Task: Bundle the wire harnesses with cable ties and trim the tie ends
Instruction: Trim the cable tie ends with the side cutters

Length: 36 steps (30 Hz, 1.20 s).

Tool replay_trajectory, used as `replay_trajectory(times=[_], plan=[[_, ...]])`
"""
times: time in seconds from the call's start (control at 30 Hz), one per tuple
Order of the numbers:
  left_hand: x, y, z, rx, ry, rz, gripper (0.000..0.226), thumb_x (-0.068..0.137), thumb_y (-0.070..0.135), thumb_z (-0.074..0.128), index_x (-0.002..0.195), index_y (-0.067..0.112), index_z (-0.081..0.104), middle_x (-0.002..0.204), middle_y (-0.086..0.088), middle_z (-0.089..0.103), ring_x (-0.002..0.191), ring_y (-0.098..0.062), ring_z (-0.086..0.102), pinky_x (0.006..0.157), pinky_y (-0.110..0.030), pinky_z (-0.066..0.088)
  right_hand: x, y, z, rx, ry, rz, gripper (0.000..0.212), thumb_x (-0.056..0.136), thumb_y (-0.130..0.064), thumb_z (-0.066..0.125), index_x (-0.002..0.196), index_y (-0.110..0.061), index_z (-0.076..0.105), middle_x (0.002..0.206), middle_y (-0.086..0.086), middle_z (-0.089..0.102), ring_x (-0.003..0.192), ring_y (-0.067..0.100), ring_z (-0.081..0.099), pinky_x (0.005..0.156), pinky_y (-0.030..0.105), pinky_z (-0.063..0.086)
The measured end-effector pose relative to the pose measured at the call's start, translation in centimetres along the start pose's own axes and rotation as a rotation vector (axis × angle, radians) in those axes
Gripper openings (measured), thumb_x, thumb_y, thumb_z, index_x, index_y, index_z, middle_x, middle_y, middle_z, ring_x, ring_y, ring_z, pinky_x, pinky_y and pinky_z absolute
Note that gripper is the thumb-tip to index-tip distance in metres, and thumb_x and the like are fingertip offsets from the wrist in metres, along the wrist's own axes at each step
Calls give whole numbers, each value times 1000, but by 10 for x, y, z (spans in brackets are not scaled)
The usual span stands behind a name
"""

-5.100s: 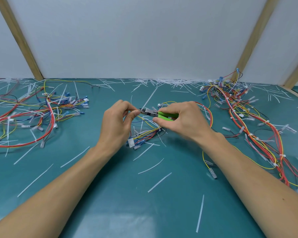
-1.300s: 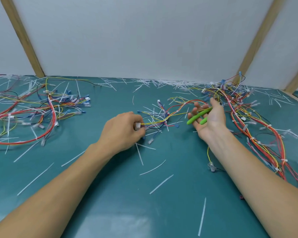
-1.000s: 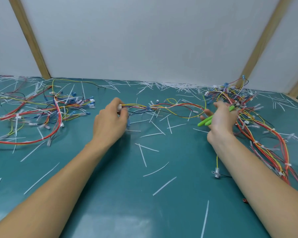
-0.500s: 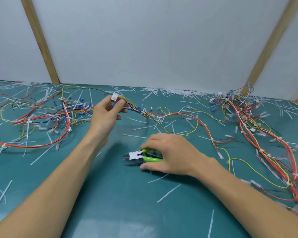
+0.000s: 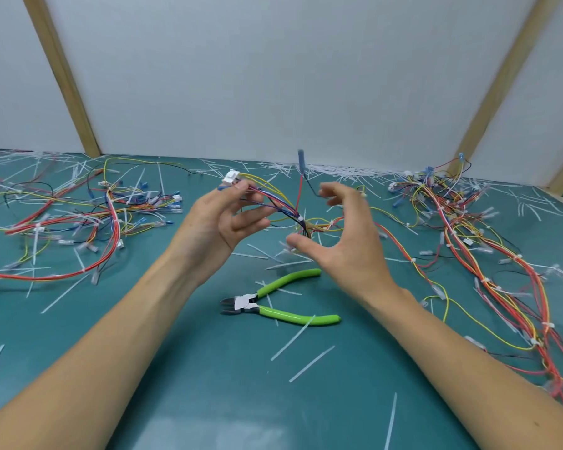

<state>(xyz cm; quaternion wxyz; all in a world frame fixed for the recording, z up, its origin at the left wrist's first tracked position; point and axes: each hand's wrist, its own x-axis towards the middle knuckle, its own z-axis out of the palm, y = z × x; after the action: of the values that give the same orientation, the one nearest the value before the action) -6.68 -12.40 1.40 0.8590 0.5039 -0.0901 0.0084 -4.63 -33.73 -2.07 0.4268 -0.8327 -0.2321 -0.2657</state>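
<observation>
A: What's nearest on the mat [image 5: 189, 378]?

B: Loose white tie offcuts [image 5: 311, 363], scattered over the teal surface. Just past them the cutters [image 5: 275, 302] lie flat with green handles spread, nose pointing left. No hand touches them.

A: And the hands?

B: Both are raised beyond the cutters. The left hand [image 5: 215, 222] grasps a harness [image 5: 283, 206] near its white plug [image 5: 230, 177], pinched at the fingertips with the other fingers loosely spread. The right hand [image 5: 342, 241] is released: thumb and fingers spread in a wide curve, holding nothing, blurred at the tips, just right of the harness.

A: Where does that harness run?

B: From the plug it slopes down and right to a white tie [image 5: 301, 218] between the two hands, then trails away across the mat to the right. One red lead stands up from it with a blurred blue end.

A: Further back?

B: A wire pile [image 5: 78, 219] at far left, a second pile [image 5: 468, 222] at far right running nearer along the right edge, and more offcuts heaped along the white wall [image 5: 273, 76].
</observation>
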Motion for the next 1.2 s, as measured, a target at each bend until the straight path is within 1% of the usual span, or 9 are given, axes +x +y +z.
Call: replay_trajectory(times=[0.1, 0.23, 0.4, 0.5, 0.57, 0.63, 0.9, 1.07, 1.2], plan=[[0, -1, 0, -51, 12, -37, 23, 94, 28, 58, 79, 24, 75, 81, 4, 69, 92, -20, 76, 73, -26, 59, 2, 1, -1, -88, -102, -29, 53, 77, -58, 82, 118, -25, 72, 124, -16, 66, 127, 9, 48, 113, 43, 37], [2, -3, -3, -135, 25, -59, 26, 92, 38, 59, 89, 21, 78, 93, 2, 74, 97, -17, 75, 76, -26, 59, -2, 4, -1, -46, -412, 97, 59, 72, -73, 74, 118, -35, 69, 121, -23, 67, 119, -2, 53, 118, 42, 33], [3, 0, -7, -192, -70, 3, 47, 105, 44, 40, 143, 17, 47, 132, -11, 67, 124, -26, 63, 90, -35, 58, 0, 8, 3, 235, -265, 180, 10, 98, -30, 69, 94, -23, 75, 89, -11, 78, 89, 12, 73, 91, 40, 55], [6, 1, -10, 2, 241, 102, 38, 107, 43, 38, 129, 20, 59, 96, -3, 77, 86, -18, 75, 63, -25, 57, 5, 10, 1, 394, -230, 244, 20, 104, -16, 59, 89, -22, 71, 82, -15, 74, 83, 3, 71, 84, 20, 52], [8, -1, -12, 94, 446, 112, 32, 106, 35, 42, 115, 16, 66, 69, 2, 67, 59, -13, 65, 51, -22, 48, 7, 12, -1, 458, -232, 273, 25, 106, -9, 53, 88, -19, 68, 79, -13, 71, 80, 3, 68, 83, 18, 51], [8, -5, -13, 263, 519, 107, 24, 102, 22, 46, 103, 15, 69, 61, 2, 60, 51, -13, 58, 49, -24, 41, 9, 12, -2, 527, -233, 311, 27, 107, -6, 49, 88, -15, 65, 78, -11, 68, 76, 2, 67, 81, 18, 51], [-6, -39, 14, 822, 54, 213, 12, 98, 10, 61, 100, 15, 72, 62, 7, 65, 57, -11, 57, 57, -14, 42, 9, 8, 1, 601, -251, 311, 28, 108, -1, 40, 88, -10, 57, 83, 3, 58, 73, 3, 66, 82, 24, 55], [-9, -45, 18, 840, 22, 237, 2, 95, 17, 68, 94, 17, 69, 66, 1, 67, 58, -22, 60, 62, -34, 52, 2, 6, 4, 381, -246, 201, 23, 110, -9, 43, 94, -11, 60, 85, -5, 63, 79, 2, 64, 79, 20, 50], [-8, -42, 13, 922, 43, 329, 21, 90, 44, 71, 79, 26, 78, 55, -9, 52, 53, -18, 38, 52, -35, 30, -5, 0, 5, 69, -228, 67, 15, 109, -21, 49, 105, -16, 63, 83, -11, 70, 81, 8, 69, 74, 32, 51]])
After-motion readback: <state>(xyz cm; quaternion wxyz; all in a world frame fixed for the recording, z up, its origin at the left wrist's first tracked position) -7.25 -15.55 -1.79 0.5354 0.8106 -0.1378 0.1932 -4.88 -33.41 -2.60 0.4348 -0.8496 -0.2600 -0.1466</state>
